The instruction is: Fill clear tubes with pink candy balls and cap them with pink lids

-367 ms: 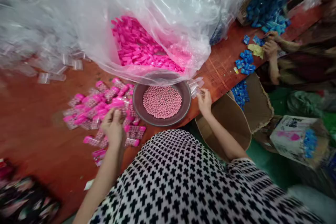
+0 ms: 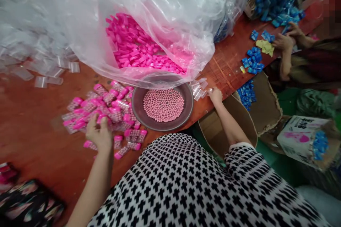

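My left hand (image 2: 99,133) is at the near side of a pile of pink-capped clear bottles (image 2: 115,115) filled with pink beads. Its thumb and fingers close around a pink cap (image 2: 102,117); whether a bottle is attached is hidden. To the right, my right hand (image 2: 216,96) pinches a small clear plastic container (image 2: 210,91) beside several similar clear containers (image 2: 197,88). Between my hands stands a grey bowl (image 2: 136,108) with pink beads (image 2: 163,104) in it.
Behind the bowl, a large clear plastic bag (image 2: 90,53) holds loose pink caps (image 2: 138,46) and overlaps the rim. Clear containers (image 2: 41,81) lie far left. Open cardboard boxes (image 2: 229,127) stand off the table's right edge. A co-worker's hands (image 2: 285,40) are near blue packets (image 2: 253,60).
My left hand has moved left and slightly nearer across the bottle pile. My right hand has shifted a little right, away from the bowl. The view has shifted slightly.
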Available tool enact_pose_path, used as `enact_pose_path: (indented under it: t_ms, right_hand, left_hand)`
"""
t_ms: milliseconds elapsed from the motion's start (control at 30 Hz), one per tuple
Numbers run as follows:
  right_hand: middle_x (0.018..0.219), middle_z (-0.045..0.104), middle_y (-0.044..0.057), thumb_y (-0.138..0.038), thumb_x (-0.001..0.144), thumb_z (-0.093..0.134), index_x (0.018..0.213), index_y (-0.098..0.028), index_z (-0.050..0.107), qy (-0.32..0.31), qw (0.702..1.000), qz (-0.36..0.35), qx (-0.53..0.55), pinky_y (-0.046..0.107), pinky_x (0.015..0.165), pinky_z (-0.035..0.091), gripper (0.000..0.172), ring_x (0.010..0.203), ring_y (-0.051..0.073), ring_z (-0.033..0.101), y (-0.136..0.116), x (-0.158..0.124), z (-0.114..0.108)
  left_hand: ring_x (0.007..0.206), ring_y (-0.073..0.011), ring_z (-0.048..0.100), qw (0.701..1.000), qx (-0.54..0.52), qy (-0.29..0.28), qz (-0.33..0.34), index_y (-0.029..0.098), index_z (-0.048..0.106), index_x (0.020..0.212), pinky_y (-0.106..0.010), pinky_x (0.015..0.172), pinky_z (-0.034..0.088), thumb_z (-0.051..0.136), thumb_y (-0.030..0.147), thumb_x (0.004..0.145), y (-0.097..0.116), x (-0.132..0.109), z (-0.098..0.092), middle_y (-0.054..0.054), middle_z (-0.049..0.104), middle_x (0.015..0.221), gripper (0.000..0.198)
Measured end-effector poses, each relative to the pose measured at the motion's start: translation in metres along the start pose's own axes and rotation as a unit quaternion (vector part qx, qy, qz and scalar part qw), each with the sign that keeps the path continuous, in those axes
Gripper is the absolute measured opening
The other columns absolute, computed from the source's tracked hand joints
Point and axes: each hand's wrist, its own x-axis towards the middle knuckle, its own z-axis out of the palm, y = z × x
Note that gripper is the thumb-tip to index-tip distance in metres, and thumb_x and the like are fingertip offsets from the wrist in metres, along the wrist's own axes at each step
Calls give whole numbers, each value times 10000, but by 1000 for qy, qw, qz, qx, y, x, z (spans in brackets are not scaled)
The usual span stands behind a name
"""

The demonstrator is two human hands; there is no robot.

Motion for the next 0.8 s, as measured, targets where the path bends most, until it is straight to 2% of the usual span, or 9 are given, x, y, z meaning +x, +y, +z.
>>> enact_pose_path:
  t_ms: [67, 167, 233, 300, 400, 500, 533, 633, 800]
  right_hand:
    - [1089, 599, 199, -345, 879, 472, 1170, -106, 510, -2, 999, -26, -44, 367, 835, 444, 379, 1001, 280, 602, -3, 1, -2]
    - [1108, 592, 221, -265, 870, 465, 1175, -88, 496, -7, 993, -74, -87, 415, 822, 458, 354, 981, 301, 615, -1, -2, -10]
    - [1131, 584, 228, -245, 850, 476, 1209, -76, 468, 10, 990, -119, -78, 442, 831, 459, 397, 1009, 318, 603, 0, -9, -20]
    - [1192, 557, 220, -257, 825, 504, 1284, -70, 386, 53, 978, -203, -17, 428, 870, 455, 509, 1070, 303, 574, -4, -24, -32]
    - [1229, 544, 163, -271, 809, 512, 1323, -102, 325, 63, 910, -398, 96, 361, 917, 450, 572, 1102, 237, 551, -33, -64, -43]
    - [1205, 553, 160, -212, 802, 484, 1253, -111, 438, 6, 831, -554, 46, 374, 928, 437, 464, 1090, 248, 536, -84, -99, -37]
    - [1204, 543, 181, -186, 807, 464, 1234, -98, 464, 0, 826, -564, 2, 392, 908, 440, 436, 1068, 264, 539, -102, -104, -31]
    - [1129, 551, 249, -100, 849, 338, 1181, -33, 512, 9, 842, -525, -126, 458, 834, 436, 381, 986, 304, 548, -144, -97, -10]
    - [1141, 538, 294, -24, 853, 237, 1175, 48, 502, 38, 814, -550, -181, 496, 923, 336, 423, 1060, 318, 487, -168, -65, 17]
  left_hand:
    - [1016, -220, 594, 999, -14, 3, 45, 169, 634, 1084, -405, 950, 442, 574, 353, 803, 20, -16, 7, -57, 664, 1081, 341]
    - [1064, -219, 587, 992, -31, -66, 106, 148, 621, 1118, -386, 969, 435, 548, 361, 833, 47, -38, 20, -94, 651, 1123, 364]
    - [1109, -218, 565, 985, -39, -98, 134, 148, 607, 1142, -382, 1001, 410, 526, 362, 850, 57, -49, 28, -108, 632, 1164, 371]
    - [1133, -216, 549, 982, -42, -118, 142, 161, 591, 1165, -386, 1014, 399, 511, 370, 861, 59, -55, 33, -108, 621, 1181, 378]
    - [1151, -219, 534, 980, -41, -134, 138, 173, 571, 1189, -396, 1013, 400, 508, 383, 862, 56, -60, 38, -111, 606, 1200, 394]
    - [1169, -220, 521, 979, -47, -142, 136, 165, 562, 1196, -405, 1020, 396, 505, 383, 865, 52, -63, 43, -121, 587, 1227, 401]
    - [1174, -221, 517, 979, -49, -145, 138, 160, 562, 1195, -410, 1025, 393, 505, 383, 865, 51, -65, 44, -125, 585, 1230, 402]
    - [1186, -226, 509, 975, -50, -157, 148, 157, 566, 1188, -426, 1035, 385, 514, 385, 862, 49, -70, 44, -127, 587, 1226, 402]
    - [1163, -215, 536, 977, -65, -153, 135, 150, 576, 1176, -402, 1018, 412, 519, 370, 864, 46, -82, 33, -132, 594, 1221, 385]
